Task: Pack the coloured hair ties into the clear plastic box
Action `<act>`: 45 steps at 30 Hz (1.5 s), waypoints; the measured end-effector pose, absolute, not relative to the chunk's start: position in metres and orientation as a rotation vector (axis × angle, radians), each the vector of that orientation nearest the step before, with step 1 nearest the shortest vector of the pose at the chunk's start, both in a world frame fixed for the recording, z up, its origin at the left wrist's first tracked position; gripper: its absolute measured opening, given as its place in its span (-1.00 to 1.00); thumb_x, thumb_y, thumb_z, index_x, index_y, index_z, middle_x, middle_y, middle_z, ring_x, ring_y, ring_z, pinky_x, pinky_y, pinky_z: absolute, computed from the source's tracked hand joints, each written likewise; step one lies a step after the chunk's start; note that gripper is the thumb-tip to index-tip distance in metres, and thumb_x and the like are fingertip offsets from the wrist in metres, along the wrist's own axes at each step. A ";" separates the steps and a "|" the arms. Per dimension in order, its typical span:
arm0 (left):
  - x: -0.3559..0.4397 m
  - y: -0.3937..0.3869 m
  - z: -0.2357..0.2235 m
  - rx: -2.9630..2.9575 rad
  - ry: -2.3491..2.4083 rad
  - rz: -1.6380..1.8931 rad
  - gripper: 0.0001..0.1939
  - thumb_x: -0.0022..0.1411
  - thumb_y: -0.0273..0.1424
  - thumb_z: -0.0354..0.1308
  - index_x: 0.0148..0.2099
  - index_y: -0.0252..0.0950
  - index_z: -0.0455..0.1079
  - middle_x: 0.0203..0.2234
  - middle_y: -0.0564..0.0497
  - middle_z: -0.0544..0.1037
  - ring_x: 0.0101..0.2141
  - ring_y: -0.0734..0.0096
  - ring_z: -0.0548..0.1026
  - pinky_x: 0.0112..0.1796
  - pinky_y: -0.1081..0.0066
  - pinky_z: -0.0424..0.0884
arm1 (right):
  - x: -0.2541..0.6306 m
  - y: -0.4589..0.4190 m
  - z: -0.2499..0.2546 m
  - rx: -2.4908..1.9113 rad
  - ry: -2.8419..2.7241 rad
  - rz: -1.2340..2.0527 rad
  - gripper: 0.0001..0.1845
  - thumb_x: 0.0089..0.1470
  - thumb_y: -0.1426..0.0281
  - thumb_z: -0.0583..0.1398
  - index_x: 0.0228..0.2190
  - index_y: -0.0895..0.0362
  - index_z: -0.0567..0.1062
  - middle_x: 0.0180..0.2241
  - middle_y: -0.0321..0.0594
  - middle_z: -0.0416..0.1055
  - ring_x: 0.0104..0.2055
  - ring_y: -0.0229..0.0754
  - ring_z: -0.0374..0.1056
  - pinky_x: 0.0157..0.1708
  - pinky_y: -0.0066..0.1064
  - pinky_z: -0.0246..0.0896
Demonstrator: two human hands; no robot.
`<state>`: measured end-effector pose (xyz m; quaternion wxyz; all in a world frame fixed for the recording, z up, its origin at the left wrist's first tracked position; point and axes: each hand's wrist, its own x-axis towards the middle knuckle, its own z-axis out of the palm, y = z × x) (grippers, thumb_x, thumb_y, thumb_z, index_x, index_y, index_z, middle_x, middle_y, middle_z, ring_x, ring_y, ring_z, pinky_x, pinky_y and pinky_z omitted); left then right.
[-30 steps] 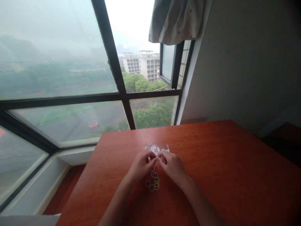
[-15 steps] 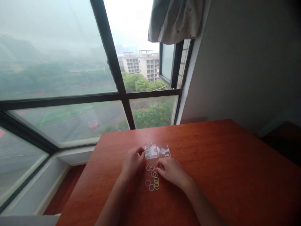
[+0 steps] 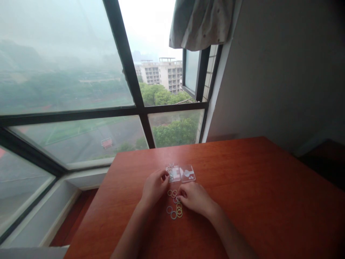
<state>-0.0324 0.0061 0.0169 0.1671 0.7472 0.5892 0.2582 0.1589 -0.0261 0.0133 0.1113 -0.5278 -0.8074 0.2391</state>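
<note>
My left hand (image 3: 155,186) rests on the wooden table (image 3: 242,187) with its fingers curled, the tips touching the left edge of a small clear plastic box (image 3: 180,173) that lies open with a few rings in it. My right hand (image 3: 195,197) lies just below the box, fingers bent down onto a loose cluster of small coloured rubber rings (image 3: 175,208). The fingertips press on the upper rings; whether one is pinched is hidden.
The table stands against a large window (image 3: 81,90) with dark frames. A grey wall (image 3: 283,72) runs along the right. A bunched curtain (image 3: 202,23) hangs at the top. The floor and sill lie to the left of the table edge.
One second ago both hands met fingertip to fingertip over the box. They have since parted: the left went to the box's left edge, the right dropped onto the rings.
</note>
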 end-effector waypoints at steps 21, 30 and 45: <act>-0.032 0.006 0.021 2.147 1.605 0.809 -0.88 0.16 -0.44 0.06 -0.36 -0.27 0.42 -0.46 0.05 0.51 -0.45 0.44 0.40 -0.40 0.49 0.23 | 0.158 -0.027 0.008 -1.426 -2.342 0.721 -0.89 0.00 0.45 0.17 -0.48 0.09 0.53 -0.46 -0.28 0.53 -0.42 -0.25 0.38 -0.48 -0.49 -0.06; -0.023 0.002 0.024 2.124 1.376 0.754 -0.85 0.20 -0.39 0.07 -0.34 -0.30 0.44 -0.51 0.06 0.49 -0.50 0.49 0.36 -0.44 0.51 0.22 | 0.159 -0.019 0.013 -1.555 -2.033 0.585 -0.92 0.08 0.39 0.18 -0.44 0.09 0.46 -0.51 -0.33 0.44 -0.45 -0.27 0.30 -0.45 -0.48 -0.07; -0.027 0.006 0.019 2.062 1.523 0.871 -0.83 0.19 -0.37 0.05 -0.36 -0.31 0.43 -0.50 0.03 0.51 -0.49 0.45 0.40 -0.42 0.48 0.27 | 0.160 -0.017 0.014 -1.576 -1.956 0.564 -0.92 0.09 0.42 0.15 -0.41 0.08 0.46 -0.51 -0.32 0.42 -0.44 -0.25 0.33 -0.41 -0.48 0.01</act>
